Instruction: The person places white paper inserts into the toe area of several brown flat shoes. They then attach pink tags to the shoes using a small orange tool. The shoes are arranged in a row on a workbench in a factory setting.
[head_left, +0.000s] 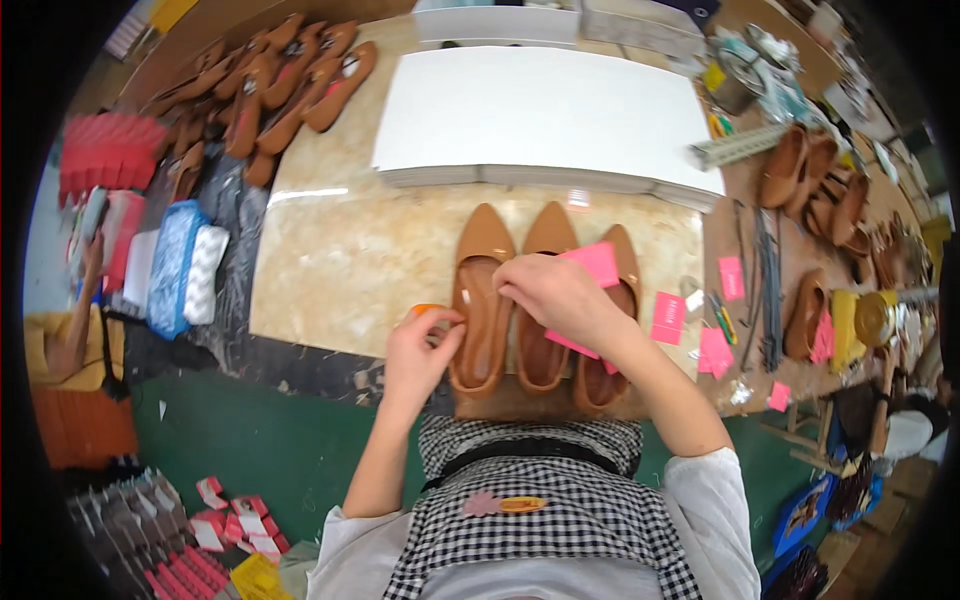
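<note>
Three tan pointed-toe flat shoes stand side by side at the table's near edge, toes away from me. Beside the outer rim of the left shoe (480, 322) is my left hand (421, 356), thumb and forefinger curled close together. A small orange object (426, 307) shows behind its fingers; whether I grip it is unclear. My right hand (559, 296) is above the middle shoe (550, 225), fingertips pinched near the left shoe's inner rim. Pink cards (598, 264) show around this hand, partly over the right shoe (622, 247); the hand hides whether it holds them.
A white stack of boards or boxes (547, 112) lies beyond the shoes. Many brown shoes (270, 90) are piled at far left, others (784, 165) at right. Pink tags (667, 319) and a small cutter (724, 321) lie on the right. Another person's arm (91, 277) is at far left.
</note>
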